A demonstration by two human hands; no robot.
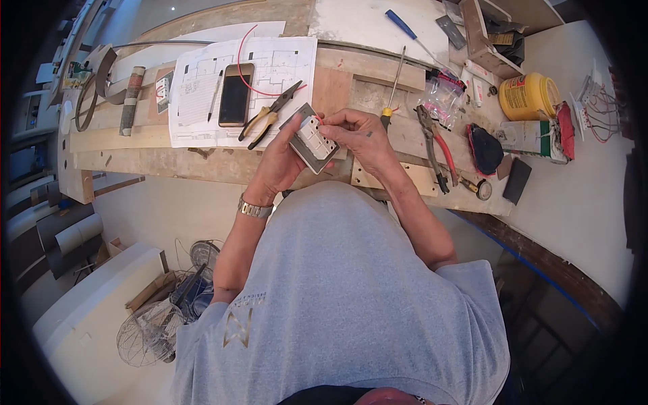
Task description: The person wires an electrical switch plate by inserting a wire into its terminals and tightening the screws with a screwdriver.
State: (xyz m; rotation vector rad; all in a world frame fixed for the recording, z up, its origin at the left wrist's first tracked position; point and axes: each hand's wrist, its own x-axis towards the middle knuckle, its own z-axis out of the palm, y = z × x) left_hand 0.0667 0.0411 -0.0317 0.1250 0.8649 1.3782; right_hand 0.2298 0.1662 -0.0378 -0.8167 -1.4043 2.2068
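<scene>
Panel (312, 143), pale with a grey frame, is tilted between the 2 hands, over the near edge of the table (135, 160). Left hand (278, 160): part-curled, cradling the panel from its left side, thumb along the frame. Right hand (364, 140): thumb and forefinger pinched nearly together at the panel's upper right, on or beside a short red wire (319, 119). Whether the wire tip sits in a hole: cannot tell, fingertips cover it.

Ahead-left of left hand: yellow-handled pliers (273, 110) on drawing sheets (189, 121), then a phone (236, 94) and a loose red wire (241, 64). Just beyond right hand: yellow-handled screwdriver (387, 115). Right of right hand: part-red pliers (443, 145).

Risks, judged:
1. Short red wire may bend or slip if pushed off-axis; it looks thin and flexible.
2. Panel may swivel or drop past the table edge if the left hand slackens, as that hand seems its main support.
3. Screwdriver may roll if the right hand swings outward and knocks its handle.
</scene>
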